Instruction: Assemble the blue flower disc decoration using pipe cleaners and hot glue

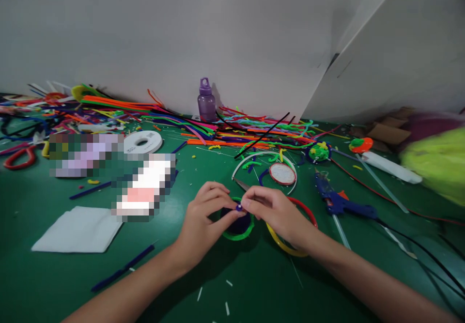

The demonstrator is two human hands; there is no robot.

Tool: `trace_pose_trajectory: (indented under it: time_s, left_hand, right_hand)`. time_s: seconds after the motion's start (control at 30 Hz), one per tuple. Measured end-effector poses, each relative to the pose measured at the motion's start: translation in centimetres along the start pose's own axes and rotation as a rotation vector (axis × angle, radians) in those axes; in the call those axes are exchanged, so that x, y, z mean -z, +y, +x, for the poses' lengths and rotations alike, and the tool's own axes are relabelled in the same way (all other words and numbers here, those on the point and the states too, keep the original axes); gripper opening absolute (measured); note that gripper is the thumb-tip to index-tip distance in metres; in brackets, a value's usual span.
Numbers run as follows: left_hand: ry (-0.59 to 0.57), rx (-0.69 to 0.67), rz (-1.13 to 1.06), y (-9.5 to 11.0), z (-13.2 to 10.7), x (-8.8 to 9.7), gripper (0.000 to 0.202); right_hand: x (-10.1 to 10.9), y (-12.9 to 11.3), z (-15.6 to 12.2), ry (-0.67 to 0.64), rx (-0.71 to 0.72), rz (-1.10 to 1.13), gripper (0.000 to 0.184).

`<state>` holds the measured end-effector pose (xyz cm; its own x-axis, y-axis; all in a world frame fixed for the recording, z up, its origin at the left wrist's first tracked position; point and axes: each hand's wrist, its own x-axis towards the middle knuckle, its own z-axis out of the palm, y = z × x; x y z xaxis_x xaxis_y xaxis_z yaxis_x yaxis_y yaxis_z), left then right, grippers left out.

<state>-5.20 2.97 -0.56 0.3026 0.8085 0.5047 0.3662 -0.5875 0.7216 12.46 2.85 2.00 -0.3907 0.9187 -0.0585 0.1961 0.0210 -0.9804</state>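
purple bead-like piece [239,207], too small to identify, pinched between the fingertips of the left hand [203,219] and right hand [278,211], above a green-rimmed dark ring [238,228] partly hidden by both. scissors [240,184] tip shows behind the fingers; blue glue gun [339,202] lies right of the right hand; white napkin [78,228] left of the left.

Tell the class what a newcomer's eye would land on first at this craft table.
First, the left hand and right hand meeting at centre, pinching a small purple piece over a green-rimmed ring. Behind them, a bright heap of pipe cleaners lines the wall around a purple bottle. A blue glue gun lies right.
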Motion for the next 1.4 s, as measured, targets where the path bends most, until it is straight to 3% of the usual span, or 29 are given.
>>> trace_pose_trajectory:
  time_s: [0.33,0.73,1.03,1.4]
  left_hand:
    - [-0.024,-0.045,0.022,0.0,-0.2,0.0,0.006]
    - [-0.019,-0.064,0.025,-0.3,-0.2,-0.2,0.005]
    - [0.01,-0.039,0.002,-0.1,-0.1,-0.2,0.006]
    - [0.013,-0.054,0.014,-0.1,-0.3,-0.2,0.008]
  right_hand:
    - [-0.1,0.7,0.1,-0.023,-0.02,0.02,0.019]
    - [0.1,-0.1,0.1,-0.004,-0.065,0.012,0.025]
    - [0.8,0.4,0.3,-0.09,-0.005,0.003,0.01]
    - [0.4,1.0,-0.1,-0.027,0.058,-0.141,0.007]
